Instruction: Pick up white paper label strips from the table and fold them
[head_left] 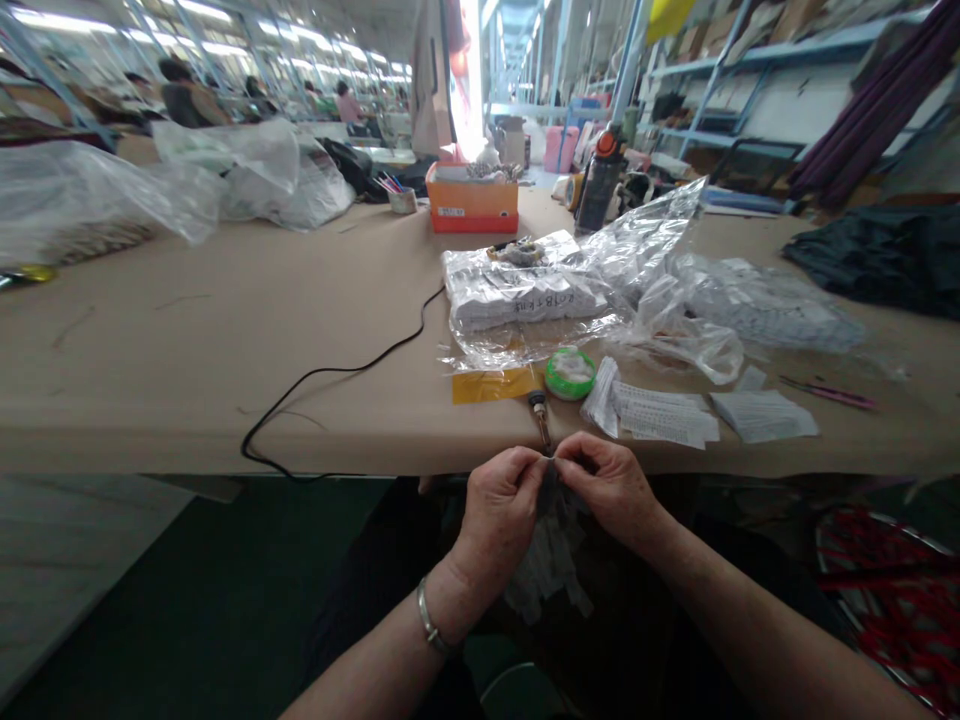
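Observation:
My left hand (506,497) and my right hand (607,490) meet at the table's front edge. Both are closed, with thumb and fingers pinched on a thin white strip (550,459), mostly hidden by the fingertips. Below them hangs a bunch of pale, partly see-through strips (553,565) over my lap. Just beyond the fingertips lies a slim tool like a soldering iron (540,415), its metal shaft pointing at my hands. A green round tin (570,374) with whitish stuff inside stands behind it. Right of that lie printed white labels (667,414) in fanned stacks.
Orange tape (491,385) is on the brown table (187,350). A black cord (330,370) loops to the left. Plastic-wrapped white bundles (525,298), an orange box (472,200) and a dark bottle (598,185) stand farther back. Pink tweezers (832,393) lie right.

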